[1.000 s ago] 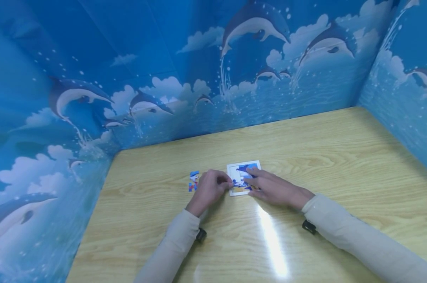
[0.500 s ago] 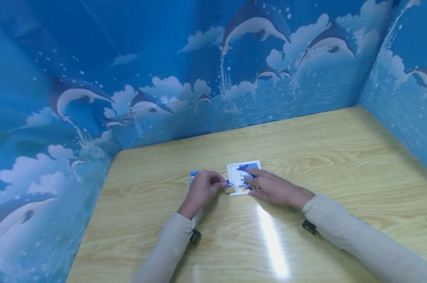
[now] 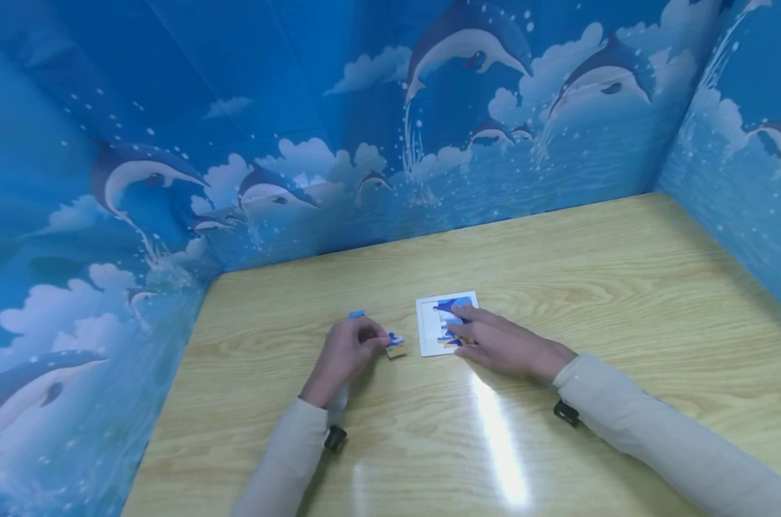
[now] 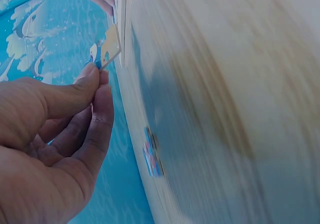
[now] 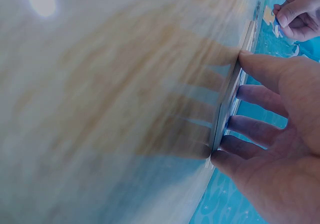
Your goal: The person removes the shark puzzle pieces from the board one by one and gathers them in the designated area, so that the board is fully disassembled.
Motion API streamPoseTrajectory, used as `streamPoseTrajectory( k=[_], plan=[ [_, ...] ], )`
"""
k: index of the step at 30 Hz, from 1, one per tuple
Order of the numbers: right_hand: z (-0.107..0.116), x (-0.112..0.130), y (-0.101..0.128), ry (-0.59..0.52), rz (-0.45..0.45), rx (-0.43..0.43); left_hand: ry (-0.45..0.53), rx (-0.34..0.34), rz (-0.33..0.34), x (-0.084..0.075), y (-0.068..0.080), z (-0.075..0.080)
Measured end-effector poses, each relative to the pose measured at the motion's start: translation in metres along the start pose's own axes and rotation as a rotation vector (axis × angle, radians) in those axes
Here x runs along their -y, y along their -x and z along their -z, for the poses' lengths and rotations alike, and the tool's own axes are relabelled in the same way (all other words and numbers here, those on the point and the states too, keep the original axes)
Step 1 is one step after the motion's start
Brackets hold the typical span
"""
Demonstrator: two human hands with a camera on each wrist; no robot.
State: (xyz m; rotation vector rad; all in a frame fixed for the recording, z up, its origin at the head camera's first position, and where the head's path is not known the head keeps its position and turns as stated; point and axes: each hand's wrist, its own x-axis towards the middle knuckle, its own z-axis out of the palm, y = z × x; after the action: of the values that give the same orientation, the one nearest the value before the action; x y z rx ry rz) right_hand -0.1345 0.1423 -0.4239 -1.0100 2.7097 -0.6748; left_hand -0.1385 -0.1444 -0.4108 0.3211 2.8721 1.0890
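Note:
Between thumb and fingertips my left hand (image 3: pixel 343 353) pinches a jigsaw piece (image 3: pixel 396 348), yellow below and blue and white above. In the left wrist view the piece (image 4: pixel 110 43) is tilted and raised off the table. The puzzle tray (image 3: pixel 422 316), with a white frame, lies flat just right of it. Its right part bears fitted blue and orange pieces, while its left part is bare white. My right hand (image 3: pixel 503 341) rests with spread, fairly straight fingers on the tray's right side, hiding some of the picture. The right wrist view has those fingertips touching the tray's edge.
Loose jigsaw pieces lie on the table left of the tray; a blue one (image 3: pixel 356 314) shows behind my left hand, and blue and red pieces (image 4: pixel 152 153) show in the left wrist view. A dolphin-print curtain (image 3: pixel 364 129) borders the wood-grain table (image 3: pixel 590 287).
My left hand has drawn away leftward from the tray with the yellow and blue jigsaw piece, uncovering the tray's white lower left. My right hand has stayed in place.

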Motion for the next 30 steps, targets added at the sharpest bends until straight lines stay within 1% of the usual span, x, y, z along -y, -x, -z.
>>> streamPoseTrajectory(
  k=[6, 14, 22, 30],
  plan=[
    [0.001, 0.000, 0.000, 0.005, -0.003, 0.008, -0.020, 0.012, 0.027, 0.007, 0.005, 0.007],
    [0.000, 0.000, 0.000, -0.001, -0.009, 0.011, -0.016, 0.027, 0.078, 0.018, 0.013, 0.018],
    [0.000, 0.000, 0.000, 0.010, 0.001, 0.005, 0.012, 0.031, 0.064, 0.028, 0.020, 0.028],
    [0.000, 0.000, -0.001, 0.016, 0.006, 0.001, -0.009, 0.024, 0.107, 0.032, 0.023, 0.033]
  ],
)
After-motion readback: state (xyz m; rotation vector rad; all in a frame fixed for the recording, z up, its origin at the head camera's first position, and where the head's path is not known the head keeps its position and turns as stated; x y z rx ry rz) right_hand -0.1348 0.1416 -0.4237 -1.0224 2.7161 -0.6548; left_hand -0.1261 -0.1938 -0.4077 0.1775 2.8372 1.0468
